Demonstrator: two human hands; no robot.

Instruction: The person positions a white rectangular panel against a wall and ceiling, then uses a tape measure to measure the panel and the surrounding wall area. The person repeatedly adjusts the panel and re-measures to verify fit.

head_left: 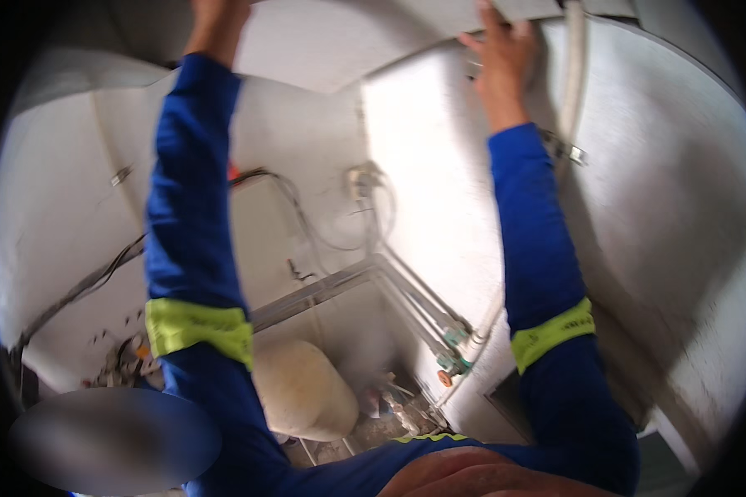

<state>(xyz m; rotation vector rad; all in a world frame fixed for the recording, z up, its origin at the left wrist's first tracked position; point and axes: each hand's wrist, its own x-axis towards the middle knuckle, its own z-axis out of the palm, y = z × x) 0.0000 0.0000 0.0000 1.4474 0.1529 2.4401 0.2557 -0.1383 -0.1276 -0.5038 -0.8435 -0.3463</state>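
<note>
**Panel [331, 41] might drop after a slip**

Left hand [217, 25] is by the panel's left side; its fingertips are cut off, so I can't tell if they grip. The panel is high up. Right hand [504, 65], fingers spread open by its right edge, might lose it.

**Sleeve bands carry marks, but nothing legible**

No text, number or sign can be read. Dark marks that look like lettering run across the yellow-green left sleeve band [195, 330], well to the left of the green valve [453, 364] with the orange handwheel [445, 378]. Similar dark marks stand on the yellow-green right sleeve band [553, 334], to the right of that valve and a little higher; they sit toward the band's outer end. Both sets are too small and blurred to make out.
</note>
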